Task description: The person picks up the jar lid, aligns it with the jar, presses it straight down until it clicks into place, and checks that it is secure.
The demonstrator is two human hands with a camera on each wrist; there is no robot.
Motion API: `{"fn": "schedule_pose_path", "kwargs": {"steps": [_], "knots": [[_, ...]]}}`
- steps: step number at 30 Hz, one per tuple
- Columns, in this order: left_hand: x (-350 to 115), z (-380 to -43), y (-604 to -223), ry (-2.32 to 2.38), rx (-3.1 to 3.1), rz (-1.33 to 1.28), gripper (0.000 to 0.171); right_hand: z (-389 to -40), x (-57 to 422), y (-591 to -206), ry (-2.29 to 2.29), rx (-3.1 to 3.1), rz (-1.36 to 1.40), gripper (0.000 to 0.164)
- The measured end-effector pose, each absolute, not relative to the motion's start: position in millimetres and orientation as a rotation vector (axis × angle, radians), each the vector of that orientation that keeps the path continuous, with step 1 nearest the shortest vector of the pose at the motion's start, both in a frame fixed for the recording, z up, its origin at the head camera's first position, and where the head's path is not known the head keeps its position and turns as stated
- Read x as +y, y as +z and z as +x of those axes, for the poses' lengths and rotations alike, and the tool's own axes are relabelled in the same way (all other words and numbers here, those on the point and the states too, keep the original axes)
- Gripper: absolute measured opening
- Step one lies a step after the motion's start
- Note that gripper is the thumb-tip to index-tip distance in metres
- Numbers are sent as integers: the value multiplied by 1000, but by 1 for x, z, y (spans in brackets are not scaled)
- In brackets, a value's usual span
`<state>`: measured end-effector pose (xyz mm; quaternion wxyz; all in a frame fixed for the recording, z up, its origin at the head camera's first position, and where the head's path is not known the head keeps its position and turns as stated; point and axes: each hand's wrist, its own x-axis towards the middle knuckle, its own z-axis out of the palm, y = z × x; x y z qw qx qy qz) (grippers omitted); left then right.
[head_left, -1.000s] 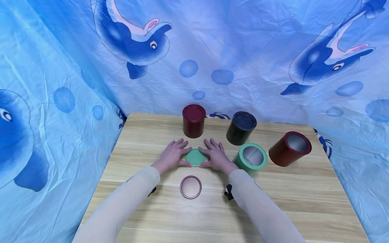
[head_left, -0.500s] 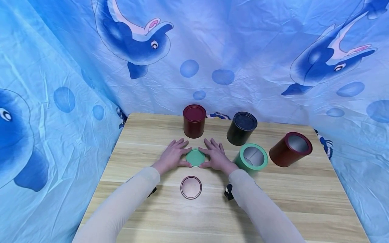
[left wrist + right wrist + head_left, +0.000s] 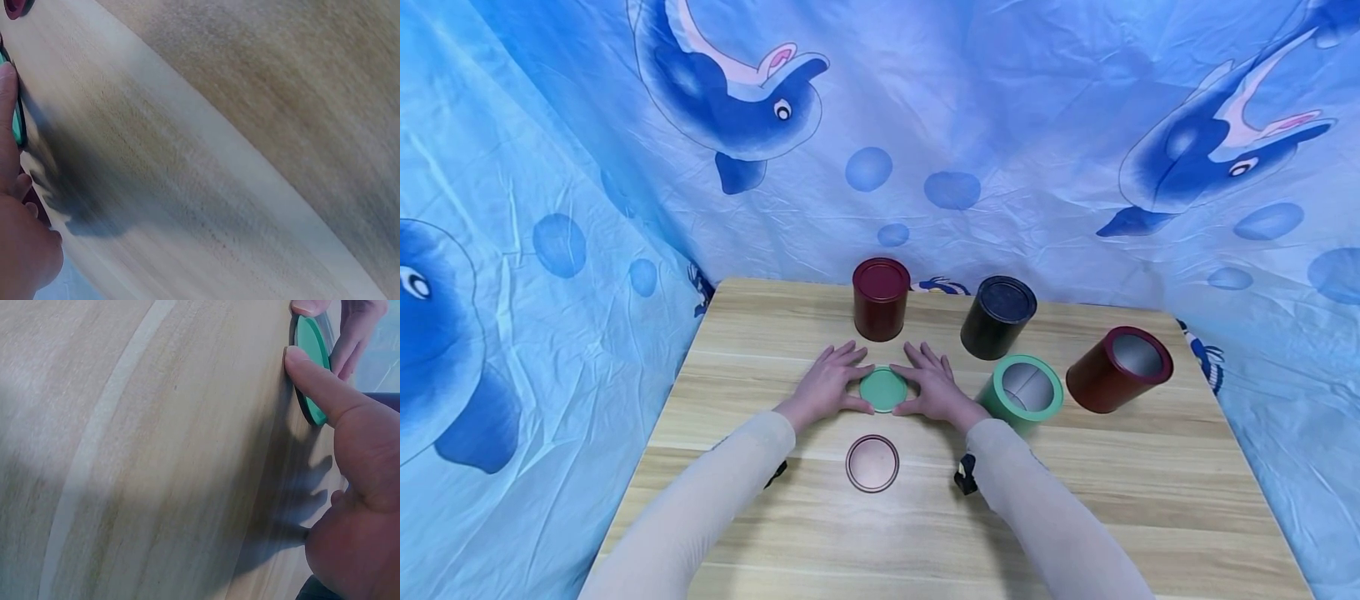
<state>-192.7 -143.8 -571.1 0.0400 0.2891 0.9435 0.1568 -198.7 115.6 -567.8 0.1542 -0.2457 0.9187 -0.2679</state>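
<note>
A round green can lid (image 3: 883, 389) lies near the middle of the wooden table, between both hands. My left hand (image 3: 826, 385) pinches its left edge with thumb and forefinger, the other fingers spread out behind. From the opposite side, my right hand (image 3: 934, 390) grips the lid's right edge the same way. In the right wrist view, the thumb presses at the rim of the green lid (image 3: 312, 337), close to the tabletop. The left wrist view catches just a sliver of it beside a finger. Closer to me lies a pinkish round lid (image 3: 872, 463) with a dark red rim.
Beside my right wrist stands an open green can (image 3: 994, 407), with an open dark red can (image 3: 1092, 375) farther right. Behind the hands are a lidded dark red can (image 3: 878, 320) and a black can (image 3: 985, 330). Blue dolphin-print cloth (image 3: 925, 125) walls the table's back and sides.
</note>
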Motion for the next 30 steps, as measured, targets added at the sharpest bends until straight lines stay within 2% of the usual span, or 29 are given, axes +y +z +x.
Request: {"fn": "schedule_pose_path", "kwargs": {"steps": [30], "knots": [[-154, -193, -565, 594, 2911, 902, 88, -199, 112, -566, -792, 2689, -795, 84]]}}
